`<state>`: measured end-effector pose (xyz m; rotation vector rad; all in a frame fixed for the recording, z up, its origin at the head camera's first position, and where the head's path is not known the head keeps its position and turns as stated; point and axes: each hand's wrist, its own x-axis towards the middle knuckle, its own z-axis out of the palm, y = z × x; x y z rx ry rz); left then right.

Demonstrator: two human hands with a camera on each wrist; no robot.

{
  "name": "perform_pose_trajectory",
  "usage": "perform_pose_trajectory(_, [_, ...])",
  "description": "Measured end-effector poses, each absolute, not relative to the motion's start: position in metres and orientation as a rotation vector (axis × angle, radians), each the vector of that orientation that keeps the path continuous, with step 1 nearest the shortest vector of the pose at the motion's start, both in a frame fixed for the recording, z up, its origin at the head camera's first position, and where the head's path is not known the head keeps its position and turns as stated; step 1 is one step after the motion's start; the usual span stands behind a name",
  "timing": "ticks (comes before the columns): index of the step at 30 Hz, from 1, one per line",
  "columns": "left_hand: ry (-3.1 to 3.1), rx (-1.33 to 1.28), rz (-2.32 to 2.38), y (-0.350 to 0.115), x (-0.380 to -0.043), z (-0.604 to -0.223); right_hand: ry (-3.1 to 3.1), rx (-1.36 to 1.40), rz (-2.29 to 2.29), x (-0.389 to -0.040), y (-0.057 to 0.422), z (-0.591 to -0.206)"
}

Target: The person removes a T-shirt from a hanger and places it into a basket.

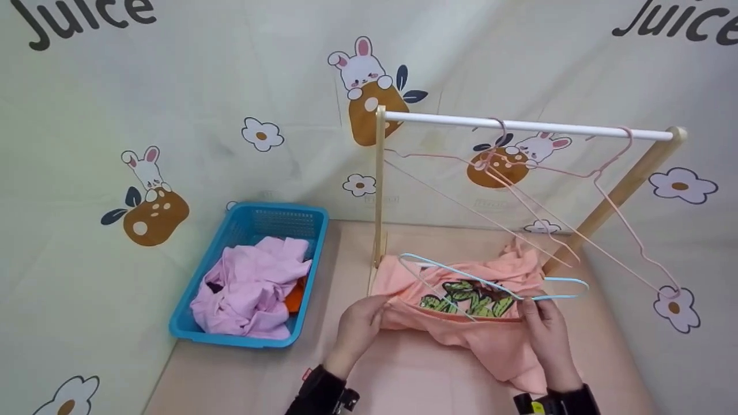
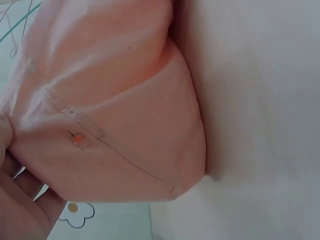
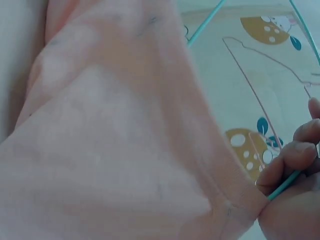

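Note:
A salmon-pink shirt point(image 1: 450, 331) with a green print lies bunched in front of the rack. My left hand point(image 1: 358, 329) pinches the shirt's left side near the neckline; its fingers appear at the left edge of the left wrist view, holding the cloth point(image 2: 130, 125). A light blue wire hanger point(image 1: 461, 275) slants over the neck opening, part of it reaching down behind the front edge. At the opening's right end, my right hand point(image 1: 550, 337) grips the hanger together with the edge of the shirt. Close up, the hanger wire point(image 3: 284, 186) passes between right thumb and fingers.
Behind the shirt stands a rack with a white rod point(image 1: 438, 119) and wooden legs point(image 1: 379, 190). Pink wire hangers point(image 1: 620, 204) dangle from it, reaching low above the shirt. To the left, a blue basket point(image 1: 179, 323) holds lilac cloth point(image 1: 253, 288) and something orange point(image 1: 295, 297).

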<state>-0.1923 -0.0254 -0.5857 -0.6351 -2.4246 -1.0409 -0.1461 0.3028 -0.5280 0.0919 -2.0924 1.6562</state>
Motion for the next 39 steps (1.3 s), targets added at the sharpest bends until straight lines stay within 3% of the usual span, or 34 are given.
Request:
perform_pose_trajectory(12, [-2.582, -0.864, -0.921, 0.009, -0.184, -0.593, -1.949, 0.702, 1.580, -0.166, 0.258, -0.487])
perform_pose_trajectory(24, [-2.682, -0.601, -0.971, -0.029, -0.185, -0.606, -2.178, 0.587, 0.848, -0.182, 0.282, -0.437])
perform_pose_trajectory(39, [-2.712, -0.496, -0.945, -0.059, -0.177, -0.618, -2.436, 0.289, 0.553, -0.230, 0.271, -0.366])
